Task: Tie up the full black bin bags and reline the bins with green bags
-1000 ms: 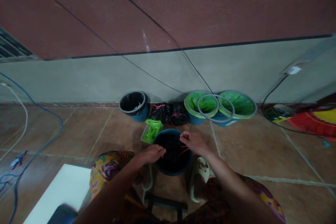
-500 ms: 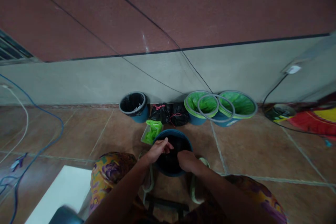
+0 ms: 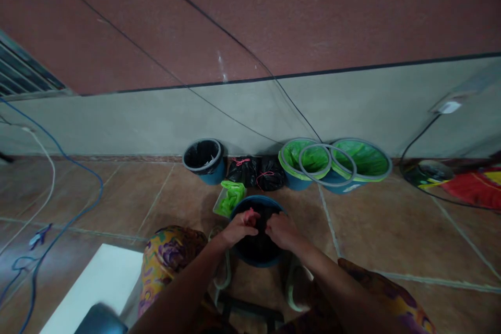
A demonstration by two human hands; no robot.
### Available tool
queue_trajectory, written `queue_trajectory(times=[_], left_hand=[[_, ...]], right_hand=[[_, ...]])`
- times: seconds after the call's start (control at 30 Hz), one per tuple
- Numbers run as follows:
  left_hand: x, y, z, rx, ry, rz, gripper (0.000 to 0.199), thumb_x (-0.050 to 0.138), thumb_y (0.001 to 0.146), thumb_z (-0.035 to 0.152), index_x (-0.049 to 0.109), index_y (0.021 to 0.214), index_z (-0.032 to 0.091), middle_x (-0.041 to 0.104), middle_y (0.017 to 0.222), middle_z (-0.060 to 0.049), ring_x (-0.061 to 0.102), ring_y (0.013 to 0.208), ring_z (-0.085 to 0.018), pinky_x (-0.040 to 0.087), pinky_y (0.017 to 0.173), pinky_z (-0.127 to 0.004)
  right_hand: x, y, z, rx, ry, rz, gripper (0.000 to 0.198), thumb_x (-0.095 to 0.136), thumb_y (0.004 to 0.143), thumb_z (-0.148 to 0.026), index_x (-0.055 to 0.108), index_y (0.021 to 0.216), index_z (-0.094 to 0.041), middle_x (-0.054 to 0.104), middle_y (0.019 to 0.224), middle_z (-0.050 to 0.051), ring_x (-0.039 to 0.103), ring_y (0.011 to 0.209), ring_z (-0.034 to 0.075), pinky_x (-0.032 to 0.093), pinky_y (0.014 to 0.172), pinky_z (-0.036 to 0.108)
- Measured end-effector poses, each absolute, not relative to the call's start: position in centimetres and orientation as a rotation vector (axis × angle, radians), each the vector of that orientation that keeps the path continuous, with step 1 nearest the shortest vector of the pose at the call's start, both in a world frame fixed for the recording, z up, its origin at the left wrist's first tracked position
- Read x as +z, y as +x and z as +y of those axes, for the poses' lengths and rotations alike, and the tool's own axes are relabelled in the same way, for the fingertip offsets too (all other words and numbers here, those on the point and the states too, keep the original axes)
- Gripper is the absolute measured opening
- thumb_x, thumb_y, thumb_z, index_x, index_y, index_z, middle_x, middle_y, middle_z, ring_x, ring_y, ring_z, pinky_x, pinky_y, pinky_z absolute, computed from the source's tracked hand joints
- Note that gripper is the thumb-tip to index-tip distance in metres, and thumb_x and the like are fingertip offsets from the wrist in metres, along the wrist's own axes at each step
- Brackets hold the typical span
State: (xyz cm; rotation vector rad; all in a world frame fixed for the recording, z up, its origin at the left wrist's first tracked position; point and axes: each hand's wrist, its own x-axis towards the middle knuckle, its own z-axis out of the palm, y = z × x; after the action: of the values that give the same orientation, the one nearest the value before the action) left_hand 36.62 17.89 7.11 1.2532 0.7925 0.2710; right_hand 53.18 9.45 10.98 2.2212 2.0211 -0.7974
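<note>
Between my knees stands a blue bin [image 3: 256, 262] with a black garbage bag [image 3: 263, 215] in it. My left hand [image 3: 240, 228] is over the bin's left side, fingers curled and thumb stretched to the right. A pinkish-red patch shows at its fingertips; whether it is a tie or skin I cannot make out. Opposite it, my right hand [image 3: 280, 230] is closed at the black plastic, its fingertips hidden. Just behind the bin on the left, a small pale tray [image 3: 219, 210] holds crumpled green plastic bags [image 3: 233, 195].
Along the wall stand a black-lined bin [image 3: 211, 172], two tied black bags [image 3: 271, 173] and two green-lined bins [image 3: 299, 181] with loose grey rings [image 3: 321, 183] on top. A white board [image 3: 97, 284] lies left; a blue cable [image 3: 92, 206] crosses the floor.
My left hand has turned, its fingers curling more, and the pinkish-red patch shows more plainly. My right hand has lifted slightly. The whole view has shifted a little.
</note>
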Motion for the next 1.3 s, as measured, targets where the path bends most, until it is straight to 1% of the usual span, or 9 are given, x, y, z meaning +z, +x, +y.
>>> queue_trajectory(times=[0.13,0.3,0.5,0.63,0.7,0.8,0.9,1.07,1.3], left_hand=[[6.6,37.2,17.7,0.259,1.238,0.742,0.069,0.077,0.056,0.013,0.058,0.122,0.016,0.05,0.069,0.007,0.043,0.062,-0.007,0.031,0.061,-0.022],[5.5,38.2,17.4,0.236,1.382,0.77,0.055,0.075,0.058,0.015,0.064,0.112,0.013,0.055,0.069,0.006,0.046,0.062,-0.009,0.035,0.062,-0.023],[5.4,39.0,16.8,0.203,1.642,0.698,0.024,0.061,0.074,0.017,0.071,0.095,0.012,0.07,0.088,-0.002,0.06,0.082,-0.017,0.046,0.078,-0.028],[4.9,38.9,16.8,0.152,1.731,0.711,0.022,0.052,0.082,0.017,0.072,0.092,0.012,0.069,0.08,-0.002,0.058,0.076,-0.015,0.046,0.074,-0.026],[4.3,38.8,16.9,0.154,1.724,0.72,0.023,0.051,0.086,0.021,0.071,0.091,0.012,0.066,0.075,-0.001,0.056,0.071,-0.014,0.044,0.071,-0.025],[3.7,38.7,17.0,0.173,1.675,0.778,0.025,0.05,0.089,0.029,0.069,0.086,0.013,0.062,0.071,0.0,0.053,0.066,-0.012,0.042,0.066,-0.024],[3.8,38.6,17.1,0.169,1.609,0.82,0.026,0.053,0.089,0.036,0.066,0.082,0.014,0.06,0.07,-0.001,0.051,0.064,-0.012,0.041,0.064,-0.024],[4.8,38.7,17.1,0.161,1.512,0.73,0.033,0.055,0.088,0.047,0.061,0.08,0.015,0.056,0.07,0.0,0.048,0.063,-0.012,0.04,0.063,-0.025],[5.3,38.9,17.3,0.081,1.642,0.557,0.033,0.049,0.09,0.039,0.053,0.066,0.018,0.052,0.066,0.0,0.046,0.066,-0.012,0.041,0.068,-0.026]], right_hand=[[10.8,54.3,9.7,-0.851,2.206,2.091,0.027,0.049,0.092,-0.026,0.072,0.094,-0.012,0.07,0.103,0.015,0.065,0.096,0.025,0.044,0.08,0.032],[10.7,54.9,10.0,-0.853,2.177,2.217,0.028,0.047,0.094,-0.029,0.072,0.093,-0.015,0.071,0.099,0.01,0.065,0.091,0.02,0.041,0.076,0.029],[10.7,54.6,10.5,-0.859,2.219,2.283,0.028,0.051,0.091,-0.033,0.071,0.08,-0.017,0.07,0.087,0.007,0.063,0.083,0.017,0.04,0.072,0.027],[11.3,54.4,10.7,-0.933,2.33,2.329,0.021,0.058,0.087,-0.032,0.068,0.075,-0.018,0.067,0.087,0.005,0.062,0.08,0.015,0.04,0.071,0.026],[11.9,54.8,10.9,-1.043,2.469,2.324,0.012,0.062,0.082,-0.031,0.067,0.083,-0.019,0.067,0.088,0.003,0.061,0.077,0.014,0.041,0.07,0.025],[12.6,56.2,11.3,-1.063,2.862,2.149,0.025,0.061,0.083,-0.033,0.062,0.104,-0.019,0.069,0.093,0.003,0.062,0.073,0.015,0.045,0.071,0.026],[12.2,57.6,11.6,-0.939,3.061,1.977,0.029,0.048,0.087,-0.02,0.059,0.114,-0.016,0.07,0.107,0.009,0.066,0.089,0.019,0.047,0.083,0.03],[9.2,56.5,10.9,-1.235,2.526,2.175,0.049,0.048,0.075,-0.002,0.062,0.119,-0.019,0.067,0.123,0.008,0.062,0.113,0.019,0.043,0.099,0.03],[7.0,54.4,10.5,-1.232,2.213,2.379,0.036,0.05,0.075,-0.003,0.067,0.103,-0.017,0.068,0.115,0.009,0.061,0.109,0.018,0.043,0.094,0.026]])
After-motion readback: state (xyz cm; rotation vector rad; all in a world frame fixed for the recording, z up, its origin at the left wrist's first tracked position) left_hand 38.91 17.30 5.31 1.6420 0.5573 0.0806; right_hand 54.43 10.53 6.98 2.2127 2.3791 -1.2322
